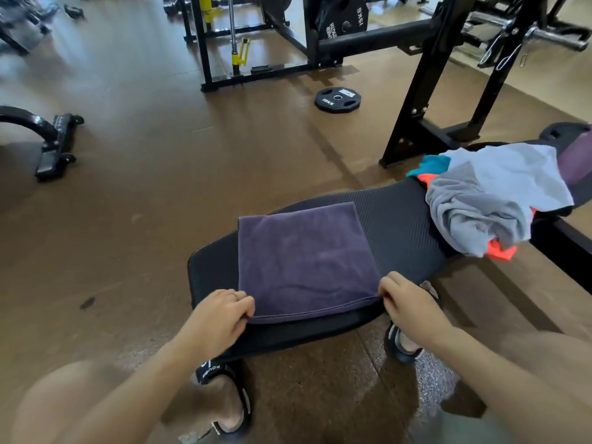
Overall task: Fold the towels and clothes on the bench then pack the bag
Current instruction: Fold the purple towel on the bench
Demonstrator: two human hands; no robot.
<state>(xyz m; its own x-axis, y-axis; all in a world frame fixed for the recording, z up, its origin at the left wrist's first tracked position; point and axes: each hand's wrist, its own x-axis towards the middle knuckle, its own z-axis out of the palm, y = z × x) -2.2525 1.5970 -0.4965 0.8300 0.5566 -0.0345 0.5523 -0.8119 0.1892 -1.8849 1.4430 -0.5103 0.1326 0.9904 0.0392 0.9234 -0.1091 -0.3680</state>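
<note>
A dark purple towel lies folded flat on the near end of the black padded bench. My left hand pinches the towel's near left corner. My right hand pinches its near right corner. Farther along the bench to the right sits a loose heap of clothes: a grey shirt on top, an orange garment under it and a teal piece behind. A purple item shows at the bench's far right end, partly cut off. No bag is clearly visible.
Brown rubber gym floor surrounds the bench. A black rack upright stands just behind it. A 10 kg weight plate lies on the floor beyond. Another machine's black base is at the left. My feet in sandals are under the bench's near end.
</note>
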